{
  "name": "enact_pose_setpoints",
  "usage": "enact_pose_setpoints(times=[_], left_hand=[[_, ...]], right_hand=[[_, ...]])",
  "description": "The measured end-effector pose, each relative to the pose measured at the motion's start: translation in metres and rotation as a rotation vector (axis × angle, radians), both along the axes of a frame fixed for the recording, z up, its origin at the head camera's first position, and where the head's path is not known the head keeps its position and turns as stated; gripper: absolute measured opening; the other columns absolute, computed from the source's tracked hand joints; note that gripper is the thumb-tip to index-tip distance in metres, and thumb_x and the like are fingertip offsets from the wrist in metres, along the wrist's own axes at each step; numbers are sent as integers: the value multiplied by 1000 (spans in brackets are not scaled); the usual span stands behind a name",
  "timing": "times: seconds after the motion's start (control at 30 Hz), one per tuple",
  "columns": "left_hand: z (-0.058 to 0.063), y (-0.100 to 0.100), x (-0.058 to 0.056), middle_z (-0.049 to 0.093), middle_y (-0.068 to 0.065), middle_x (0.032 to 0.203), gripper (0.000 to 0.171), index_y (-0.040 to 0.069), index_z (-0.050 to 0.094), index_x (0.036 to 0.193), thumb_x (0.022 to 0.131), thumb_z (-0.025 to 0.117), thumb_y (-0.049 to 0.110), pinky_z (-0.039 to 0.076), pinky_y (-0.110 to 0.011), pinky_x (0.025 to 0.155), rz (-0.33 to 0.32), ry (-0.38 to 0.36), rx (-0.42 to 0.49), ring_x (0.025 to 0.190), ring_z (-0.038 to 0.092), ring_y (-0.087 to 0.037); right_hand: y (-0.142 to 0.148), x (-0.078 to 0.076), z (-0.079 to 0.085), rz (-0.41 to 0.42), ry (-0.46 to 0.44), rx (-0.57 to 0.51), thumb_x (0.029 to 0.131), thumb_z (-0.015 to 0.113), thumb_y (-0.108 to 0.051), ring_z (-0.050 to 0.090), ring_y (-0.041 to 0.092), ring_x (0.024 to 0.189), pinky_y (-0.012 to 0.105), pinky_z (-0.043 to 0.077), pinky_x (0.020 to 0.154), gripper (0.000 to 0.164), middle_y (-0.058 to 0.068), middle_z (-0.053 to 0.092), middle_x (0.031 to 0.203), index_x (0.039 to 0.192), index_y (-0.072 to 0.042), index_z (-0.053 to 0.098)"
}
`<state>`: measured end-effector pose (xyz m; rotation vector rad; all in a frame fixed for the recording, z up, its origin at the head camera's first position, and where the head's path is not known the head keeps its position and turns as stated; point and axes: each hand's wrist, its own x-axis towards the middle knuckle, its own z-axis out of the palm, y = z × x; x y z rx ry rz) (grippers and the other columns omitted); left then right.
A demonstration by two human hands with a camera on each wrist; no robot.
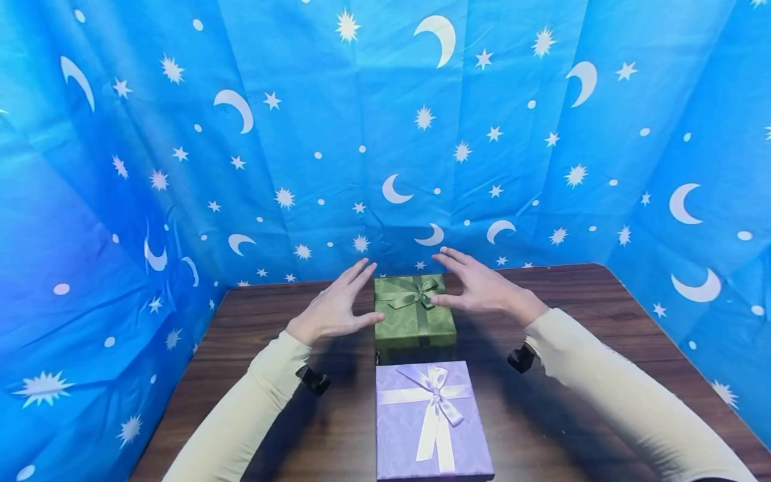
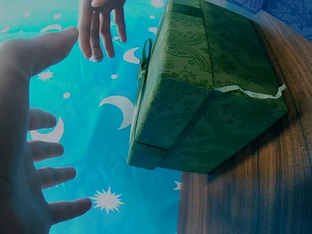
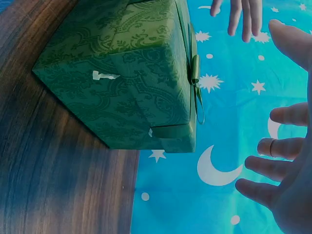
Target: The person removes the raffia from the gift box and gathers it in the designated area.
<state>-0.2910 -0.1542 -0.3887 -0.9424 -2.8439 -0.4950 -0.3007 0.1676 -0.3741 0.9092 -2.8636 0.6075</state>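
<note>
The green box (image 1: 409,327) is seated on the worktop (image 1: 340,428), near its far edge. The purple box (image 1: 394,435) is positioned at 6 o'clock from it. The left hand (image 1: 331,308) is held at 9 o'clock of the green box and the right hand (image 1: 482,288) at 2 o'clock. Both hands are spread, thumbs set apart from the fingers; nothing is gripped, and a gap to the green box is shown in both wrist views.

The following hazards are judged possible:

- Lid separation: if only the lid (image 2: 185,61) is gripped, the base may be left behind or dropped.
- Bow damage: the green bow (image 1: 421,293) may be flattened or pulled loose if it is caught by the right thumb.
- Further tearing: a pale ragged strip (image 2: 250,94) is visible along one corner; it may be widened if that edge is rubbed.
- Collision: the purple box may be knocked if the green box is drawn toward 6 o'clock without being lifted.
- Tilting: one side may be raised first if pressure is applied unevenly.
</note>
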Motion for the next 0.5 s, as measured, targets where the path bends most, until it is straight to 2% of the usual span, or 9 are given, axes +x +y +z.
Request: enact_pose_setpoints(times=[0.13, 0.27, 0.5], left_hand=[[-3, -1, -4, 11, 2, 164, 97, 28, 11, 158, 83, 54, 73, 34, -57, 112, 18, -11, 23, 150, 16, -27], [-7, 0, -8, 15, -2, 163, 96, 24, 15, 158, 84, 55, 70, 31, -55, 115, 21, -21, 85, 149, 18, -26], [-17, 0, -11, 24, -8, 158, 95, 19, 19, 157, 85, 61, 65, 33, -51, 114, 43, -93, 195, 145, 29, -28]], right_hand=[[3, -4, 0, -3, -4, -42, 86, 61, -63, 25, 39, 145, 59, 29, 114, 87, 15, 25, 159, 153, -15, 32], [5, -8, -2, -7, -1, -80, 87, 63, -57, 28, 38, 144, 58, 29, 114, 84, 18, 30, 157, 151, -10, 35], [6, -10, -10, -40, -14, -149, 88, 65, -50, 41, 37, 137, 55, 35, 112, 78, 19, 44, 148, 147, -5, 41]])
